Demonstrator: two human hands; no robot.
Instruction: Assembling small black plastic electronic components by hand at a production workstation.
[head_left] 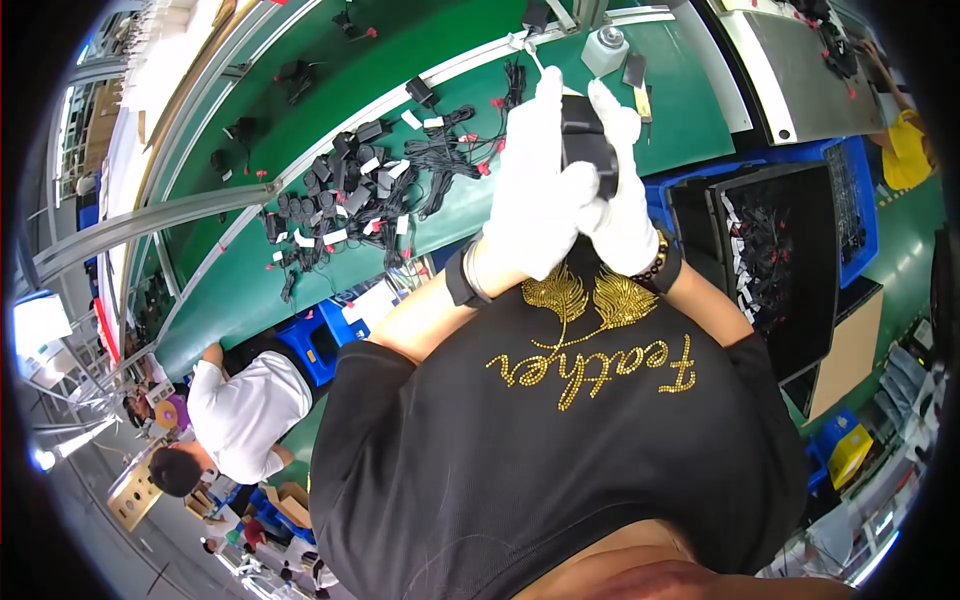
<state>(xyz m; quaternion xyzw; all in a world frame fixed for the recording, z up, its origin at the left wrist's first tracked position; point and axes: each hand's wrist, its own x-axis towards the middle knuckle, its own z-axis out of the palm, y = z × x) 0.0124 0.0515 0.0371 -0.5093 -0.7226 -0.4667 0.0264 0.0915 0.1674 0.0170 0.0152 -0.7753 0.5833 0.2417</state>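
Along a green worktable (690, 115), a person in a white shirt (250, 415) sits at far left, beyond piled black adapters (345, 180) and coiled cables (440, 165). At center, a white-gloved left hand (535, 180) grips a black boxy device (588, 145), its thumb across the front; the white-gloved right hand (624, 200) clasps the opposite side, fingers extended along it. At right, a black tray (815, 285) holds more cables.

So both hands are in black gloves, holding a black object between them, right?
Not quite: the head view shows white gloves, not black ones. The left hand and right hand do hold the black object between them.
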